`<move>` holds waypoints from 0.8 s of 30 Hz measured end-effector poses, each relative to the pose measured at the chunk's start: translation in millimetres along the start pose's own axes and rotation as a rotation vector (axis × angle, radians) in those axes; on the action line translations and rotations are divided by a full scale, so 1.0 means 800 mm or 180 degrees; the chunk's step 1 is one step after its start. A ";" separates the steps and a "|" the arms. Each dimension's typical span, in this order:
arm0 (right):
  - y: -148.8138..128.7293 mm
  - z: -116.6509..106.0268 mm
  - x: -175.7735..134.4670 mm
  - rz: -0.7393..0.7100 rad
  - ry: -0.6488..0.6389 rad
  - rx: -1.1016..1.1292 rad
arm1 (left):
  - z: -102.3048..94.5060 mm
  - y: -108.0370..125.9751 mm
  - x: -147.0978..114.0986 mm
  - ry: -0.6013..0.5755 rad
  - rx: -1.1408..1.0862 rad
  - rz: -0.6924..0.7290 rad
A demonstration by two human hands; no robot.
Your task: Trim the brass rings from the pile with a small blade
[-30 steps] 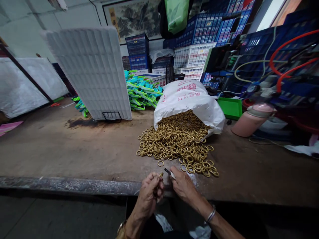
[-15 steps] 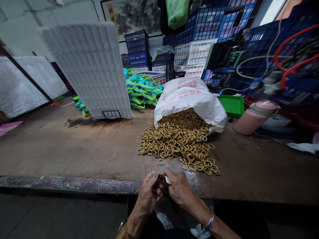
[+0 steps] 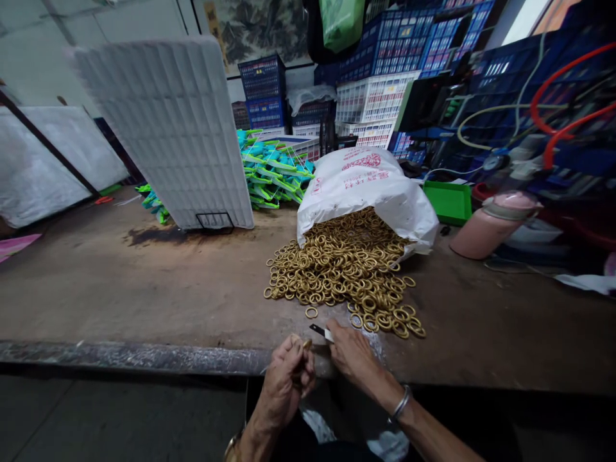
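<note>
Figure: bench with rings, viewed from above the hands. On the left part of the bench (image 3: 144,289), a pale ribbed panel (image 3: 158,128) was stood on edge at a wire frame (image 3: 214,213), presumably used to prop it. Behind it, a heap of green and turquoise pieces (image 3: 279,172) was partly hidden. At the front edge, a ring (image 3: 307,345) was pinched in the left hand (image 3: 289,372), probably so that its rim was left exposed toward the blade. The fingers were drawn together on the ring and curled inward, the forearm being angled up from below; whether further rings were kept in the palm could not be told. Beyond the hands, a pile of rings (image 3: 332,273) was spread from the mouth of a white sack (image 3: 360,170), laid with that mouth facing the person, likely for easy reach. A small knife (image 3: 320,332) was gripped in the right hand (image 3: 353,353), the fingers wrapped snugly about its pale handle. Its dark tip was directed leftward, near the pinched ring but apart from it; the braceletted forearm was slanted in from the lower right. Farther right, a green tray (image 3: 447,202) and a pink bottle (image 3: 493,228) were set aside.
</note>
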State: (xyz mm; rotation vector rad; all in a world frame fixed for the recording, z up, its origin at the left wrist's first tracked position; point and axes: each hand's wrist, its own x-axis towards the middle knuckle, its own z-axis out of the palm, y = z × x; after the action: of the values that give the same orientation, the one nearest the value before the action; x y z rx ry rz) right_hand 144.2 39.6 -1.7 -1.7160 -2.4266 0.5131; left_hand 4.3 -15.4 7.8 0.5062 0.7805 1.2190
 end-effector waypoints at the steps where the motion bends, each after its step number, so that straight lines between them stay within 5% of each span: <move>1: 0.001 0.000 0.004 0.0058 0.0003 0.0021 | -0.001 0.001 0.000 0.0013 -0.0054 -0.0009; 8: -0.016 0.002 0.034 0.0216 0.0463 -0.0012 | -0.016 0.001 0.006 0.0326 -0.0292 -0.0046; 16: -0.023 0.010 0.046 0.0032 0.0556 -0.0244 | -0.020 0.008 0.008 0.0192 -0.0521 -0.0268; 24: -0.007 0.013 0.038 -0.0138 0.0570 0.0681 | -0.018 0.012 0.018 0.0513 -0.0850 -0.0389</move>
State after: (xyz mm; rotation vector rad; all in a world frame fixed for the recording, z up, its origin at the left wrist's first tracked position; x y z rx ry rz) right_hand 125.7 64.4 -12.5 -1.5483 -2.1929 0.5644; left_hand -10.8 0.0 1.6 0.1408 0.7587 1.2373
